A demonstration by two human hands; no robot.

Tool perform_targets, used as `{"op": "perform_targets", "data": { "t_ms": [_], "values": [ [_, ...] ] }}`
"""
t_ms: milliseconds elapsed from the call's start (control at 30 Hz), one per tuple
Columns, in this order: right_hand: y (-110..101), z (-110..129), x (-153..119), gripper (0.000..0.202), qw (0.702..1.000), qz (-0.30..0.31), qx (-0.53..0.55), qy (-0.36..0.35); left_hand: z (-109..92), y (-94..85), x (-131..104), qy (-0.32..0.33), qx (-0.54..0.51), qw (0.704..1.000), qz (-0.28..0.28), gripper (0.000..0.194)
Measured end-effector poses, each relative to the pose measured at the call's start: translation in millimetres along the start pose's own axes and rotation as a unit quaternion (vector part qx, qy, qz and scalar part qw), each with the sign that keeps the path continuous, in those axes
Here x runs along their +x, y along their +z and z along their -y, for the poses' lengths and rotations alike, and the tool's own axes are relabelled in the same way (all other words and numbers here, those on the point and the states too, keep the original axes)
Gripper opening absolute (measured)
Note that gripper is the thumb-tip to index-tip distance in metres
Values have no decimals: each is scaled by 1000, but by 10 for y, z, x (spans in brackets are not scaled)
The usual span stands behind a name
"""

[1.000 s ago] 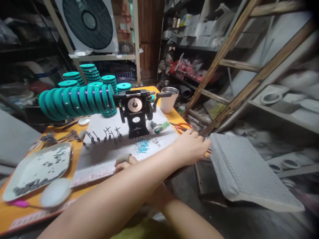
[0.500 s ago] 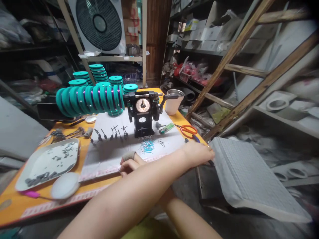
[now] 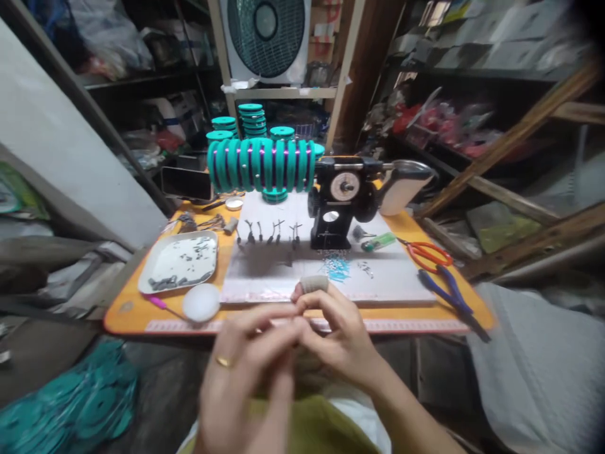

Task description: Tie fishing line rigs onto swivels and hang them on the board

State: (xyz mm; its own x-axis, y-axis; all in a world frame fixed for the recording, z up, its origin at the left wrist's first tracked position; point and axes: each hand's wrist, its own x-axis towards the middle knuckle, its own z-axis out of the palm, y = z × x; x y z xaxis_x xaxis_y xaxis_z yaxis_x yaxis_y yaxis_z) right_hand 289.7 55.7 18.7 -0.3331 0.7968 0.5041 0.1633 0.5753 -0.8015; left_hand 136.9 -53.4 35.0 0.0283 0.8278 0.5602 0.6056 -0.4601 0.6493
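My left hand (image 3: 246,366), with a ring on one finger and smeared by motion, meets my right hand (image 3: 335,321) just in front of the table's near edge. Both sets of fingertips are pinched together. Whatever sits between them is too small or hidden to make out. A grey wrap (image 3: 314,284) covers one finger of my right hand. Beyond the hands, blue-and-white small pieces (image 3: 337,268) lie on a white board (image 3: 265,277). Behind them stands a black hand-cranked winder (image 3: 333,221) carrying a row of teal spools (image 3: 262,165). Blue-handled pliers (image 3: 447,291) rest at the table's right edge.
A white tray (image 3: 177,271) of dark bits and a round white lid (image 3: 201,302) are at left. Orange-handled scissors (image 3: 430,255) and a green cutter (image 3: 379,242) lie at right. A wooden ladder (image 3: 510,139) leans on the right. Teal pieces (image 3: 70,403) lie low left.
My left hand has come back from the pliers at the right edge, uncrossing from over my right arm, to meet my right hand. The view has swung left.
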Motion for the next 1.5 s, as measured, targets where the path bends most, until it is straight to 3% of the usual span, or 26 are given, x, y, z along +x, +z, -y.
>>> {"op": "perform_targets", "data": {
  "t_ms": [33, 133, 233, 333, 467, 600, 933, 1500],
  "values": [
    [1, 55, 10, 10, 1000, 6, 2, 0, 139, -93, 84, -9, 7, 1000, -28, 48],
    [21, 172, 47, 13, 999, 27, -22, -13, 440, -241, 332, -99, -30, 995, -3, 44],
    [45, 199, 74, 17, 997, 50, -49, -29, 528, -254, 388, -210, -155, 965, 16, 33],
    [69, 170, 86, 18, 996, 74, -42, -22, 519, -213, 362, -270, -263, 926, -10, 21],
    [97, 142, 95, 18, 995, 91, -34, -12, 535, -178, 422, -261, -320, 910, -26, 11],
    [99, 151, 111, 20, 995, 95, -33, -17, 568, -152, 515, -249, -341, 906, -30, 12],
    [0, 127, 119, 20, 992, 121, -19, -26, 487, -42, 665, -332, -411, 849, -5, 7],
    [-50, 95, 68, 25, 992, 114, -13, -46, 431, 21, 708, -368, -395, 841, 43, 23]
  ]
}}
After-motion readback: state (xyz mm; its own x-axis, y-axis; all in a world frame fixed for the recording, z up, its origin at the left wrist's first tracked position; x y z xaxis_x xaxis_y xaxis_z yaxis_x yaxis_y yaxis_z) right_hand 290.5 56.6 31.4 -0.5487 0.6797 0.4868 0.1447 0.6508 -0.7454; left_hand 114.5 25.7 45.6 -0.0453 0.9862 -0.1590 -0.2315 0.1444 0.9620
